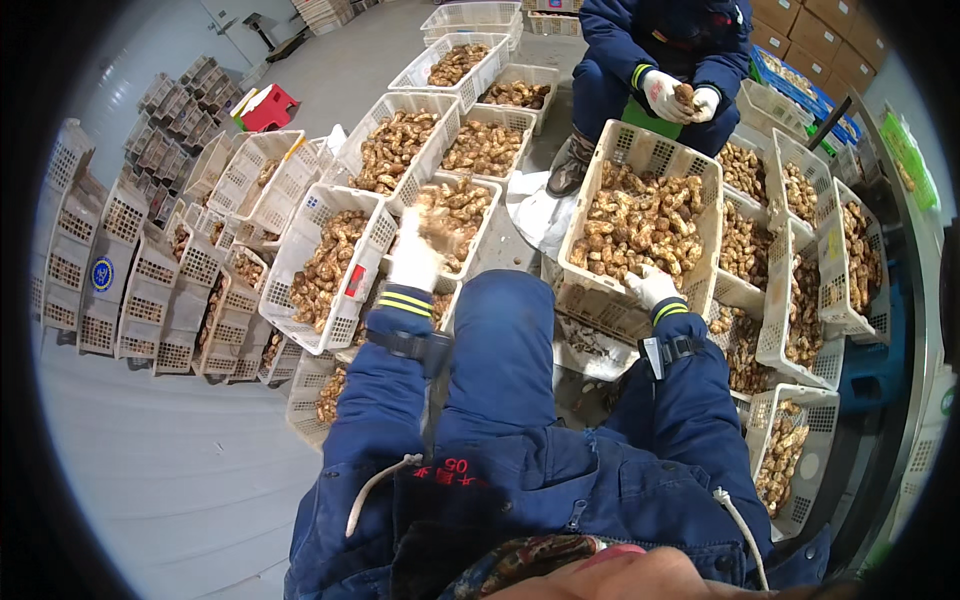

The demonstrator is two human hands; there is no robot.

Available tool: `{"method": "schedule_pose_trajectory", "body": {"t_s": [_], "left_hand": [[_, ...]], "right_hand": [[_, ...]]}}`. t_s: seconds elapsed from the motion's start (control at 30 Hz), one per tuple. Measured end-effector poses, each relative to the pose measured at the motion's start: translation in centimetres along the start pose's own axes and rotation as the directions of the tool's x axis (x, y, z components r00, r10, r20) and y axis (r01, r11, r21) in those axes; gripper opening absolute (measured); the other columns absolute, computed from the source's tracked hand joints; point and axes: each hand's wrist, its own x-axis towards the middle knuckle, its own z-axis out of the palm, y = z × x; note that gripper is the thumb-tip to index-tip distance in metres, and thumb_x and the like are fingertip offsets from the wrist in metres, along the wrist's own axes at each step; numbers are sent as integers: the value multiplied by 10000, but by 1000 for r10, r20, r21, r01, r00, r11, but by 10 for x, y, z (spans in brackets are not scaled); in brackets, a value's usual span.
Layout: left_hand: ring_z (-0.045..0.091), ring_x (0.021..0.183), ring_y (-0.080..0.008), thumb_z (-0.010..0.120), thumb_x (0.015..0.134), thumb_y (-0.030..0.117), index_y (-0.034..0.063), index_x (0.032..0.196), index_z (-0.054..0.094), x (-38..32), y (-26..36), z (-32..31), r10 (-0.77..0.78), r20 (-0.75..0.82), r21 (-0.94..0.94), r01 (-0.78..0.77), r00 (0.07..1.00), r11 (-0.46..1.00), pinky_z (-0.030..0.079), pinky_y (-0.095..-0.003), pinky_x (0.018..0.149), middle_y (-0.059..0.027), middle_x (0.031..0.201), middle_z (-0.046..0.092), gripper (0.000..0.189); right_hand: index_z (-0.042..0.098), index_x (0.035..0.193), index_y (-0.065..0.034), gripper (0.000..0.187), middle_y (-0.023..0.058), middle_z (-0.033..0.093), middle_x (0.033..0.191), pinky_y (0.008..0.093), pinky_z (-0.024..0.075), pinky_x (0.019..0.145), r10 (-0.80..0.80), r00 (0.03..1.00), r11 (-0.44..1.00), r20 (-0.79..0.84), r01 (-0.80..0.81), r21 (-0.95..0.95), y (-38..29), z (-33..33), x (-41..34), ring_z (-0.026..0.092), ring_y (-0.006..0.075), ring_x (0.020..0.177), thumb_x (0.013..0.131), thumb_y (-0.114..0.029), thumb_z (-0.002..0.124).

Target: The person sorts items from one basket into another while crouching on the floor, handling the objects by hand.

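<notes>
My left hand [414, 251], in a white glove, is blurred over a white plastic crate [491, 217] of brown and cream mushrooms [459, 196] at the left of my knee. Something pale brown is blurred beside its fingertips; whether the hand holds it cannot be told. My right hand [652, 286], also white-gloved, is at the near rim of a large white crate [709, 225] in front of my right side, its fingers touching the mushrooms [637, 225] inside. What lies under those fingers is hidden. This crate rests on another crate.
More crates of mushrooms stand at the left [326, 199] and right [787, 352]. Across from me sits a co-worker [660, 45] in white gloves, holding a mushroom [684, 96]. A red stool [268, 107] is at the upper left. Cardboard boxes [817, 37] are stacked at the upper right.
</notes>
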Motion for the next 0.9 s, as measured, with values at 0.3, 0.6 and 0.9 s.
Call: {"method": "schedule_pose_trajectory", "body": {"t_s": [0.3, 0.6, 0.9], "left_hand": [[584, 1091, -246, 510, 954, 356, 16, 1116, 612, 31, 83, -118, 154, -240, -377, -238, 959, 895, 487, -476, 954, -140, 1193, 619, 391], [556, 1065, -231, 562, 944, 207, 2, 1173, 533, -10, -68, 69, -4, 432, 116, -51, 902, 992, 472, -387, 972, -132, 1136, 571, 309], [651, 880, -175, 510, 988, 291, 78, 1261, 546, -17, -197, 86, -324, 273, 313, 235, 906, 920, 516, -304, 766, -73, 1084, 652, 348]], "right_hand": [[564, 1290, -91, 548, 193, 627, 1185, 407, 468, 951, -47, 992, 990, -114, 31, -136, -29, 12, 32, 597, 333, 1100, 834, -381, 652], [687, 1031, -122, 258, 117, 672, 1049, 403, 515, 864, -153, 985, 916, -76, 113, -384, -21, 24, 67, 636, 287, 1014, 831, -255, 594], [636, 1135, 40, 404, 86, 678, 1008, 287, 489, 766, -13, 961, 396, -276, 258, 881, -14, -25, 24, 609, 137, 880, 916, -300, 628]]}}
